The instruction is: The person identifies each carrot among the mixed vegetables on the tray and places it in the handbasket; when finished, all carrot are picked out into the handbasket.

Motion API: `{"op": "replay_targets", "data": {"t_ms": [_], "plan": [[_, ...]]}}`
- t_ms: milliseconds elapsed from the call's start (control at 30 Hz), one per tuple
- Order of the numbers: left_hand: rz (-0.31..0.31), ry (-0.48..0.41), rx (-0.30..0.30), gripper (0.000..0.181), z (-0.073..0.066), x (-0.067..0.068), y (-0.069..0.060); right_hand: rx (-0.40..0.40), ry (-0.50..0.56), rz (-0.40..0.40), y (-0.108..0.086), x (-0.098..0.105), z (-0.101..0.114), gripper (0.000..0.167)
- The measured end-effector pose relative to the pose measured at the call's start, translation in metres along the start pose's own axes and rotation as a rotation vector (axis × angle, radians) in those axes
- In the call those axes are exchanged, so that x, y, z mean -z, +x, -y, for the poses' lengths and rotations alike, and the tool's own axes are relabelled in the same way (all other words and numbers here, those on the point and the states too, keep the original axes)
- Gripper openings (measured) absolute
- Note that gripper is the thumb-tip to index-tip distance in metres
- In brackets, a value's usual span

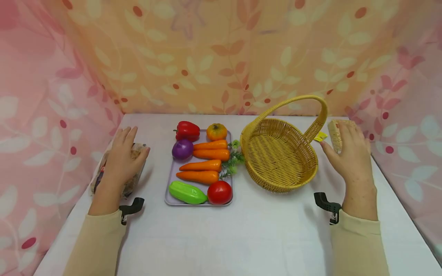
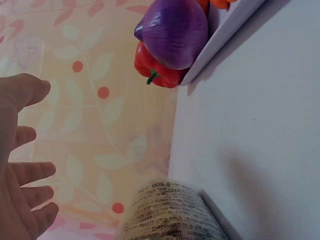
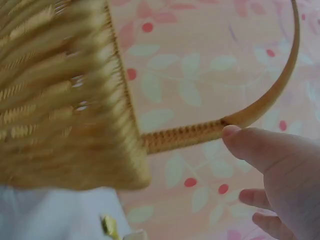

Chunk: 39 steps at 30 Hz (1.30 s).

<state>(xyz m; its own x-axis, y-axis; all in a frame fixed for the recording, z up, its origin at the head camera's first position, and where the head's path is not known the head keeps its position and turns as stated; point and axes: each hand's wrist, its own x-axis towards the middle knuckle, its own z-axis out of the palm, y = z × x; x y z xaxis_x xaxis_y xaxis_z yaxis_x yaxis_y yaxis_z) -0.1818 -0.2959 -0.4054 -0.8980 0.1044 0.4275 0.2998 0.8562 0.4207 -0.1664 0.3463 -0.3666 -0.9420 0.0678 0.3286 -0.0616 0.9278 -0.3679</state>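
Note:
My left hand (image 1: 121,163) is held over a printed package (image 1: 132,184) at the left, fingers spread and holding nothing; the left wrist view shows the package (image 2: 170,215) below the hand (image 2: 22,165). My right hand (image 1: 352,157) hovers beside a pale package (image 1: 334,134), its fingers straight. A yellow wicker basket (image 1: 276,153) stands right of centre, handle up. In the right wrist view the thumb of my right hand (image 3: 280,175) overlaps the basket handle (image 3: 185,135); contact cannot be told there, but the head view shows them apart. A small yellow packet (image 1: 320,136) lies near that thumb.
A lilac tray (image 1: 169,172) holds a red pepper (image 1: 187,131), a purple onion (image 1: 182,149), a small pumpkin (image 1: 216,132), several carrots (image 1: 203,176), a green vegetable (image 1: 187,193) and a tomato (image 1: 219,192). Floral cloth (image 1: 207,76) hangs behind and at both sides of the white table (image 1: 224,241).

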Motion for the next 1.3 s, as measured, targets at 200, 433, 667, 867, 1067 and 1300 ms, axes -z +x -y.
{"op": "replay_targets", "data": {"t_ms": [200,433,667,867,1067,1300], "plan": [[-0.081,-0.103,-0.041,0.074,0.002,-0.003,-0.012,0.011,0.078,-0.036,0.004,0.006,0.023,0.076],[-0.157,-0.233,-0.075,0.064,0.0,-0.017,-0.028,0.042,0.138,-0.05,-0.003,0.013,0.041,0.075],[-0.155,-0.34,-0.159,0.053,-0.001,-0.042,-0.044,0.152,0.214,-0.078,-0.013,0.026,0.068,0.058],[-0.088,-0.438,-0.201,0.05,-0.008,-0.06,-0.05,0.202,0.25,-0.056,-0.031,0.038,0.1,0.04],[-0.062,-0.472,-0.159,0.046,-0.016,-0.075,-0.054,0.384,0.289,-0.142,-0.046,0.033,0.132,0.033],[-0.014,-0.416,-0.017,0.035,-0.011,-0.086,-0.06,0.525,0.372,-0.064,-0.052,0.003,0.17,0.028]]}}
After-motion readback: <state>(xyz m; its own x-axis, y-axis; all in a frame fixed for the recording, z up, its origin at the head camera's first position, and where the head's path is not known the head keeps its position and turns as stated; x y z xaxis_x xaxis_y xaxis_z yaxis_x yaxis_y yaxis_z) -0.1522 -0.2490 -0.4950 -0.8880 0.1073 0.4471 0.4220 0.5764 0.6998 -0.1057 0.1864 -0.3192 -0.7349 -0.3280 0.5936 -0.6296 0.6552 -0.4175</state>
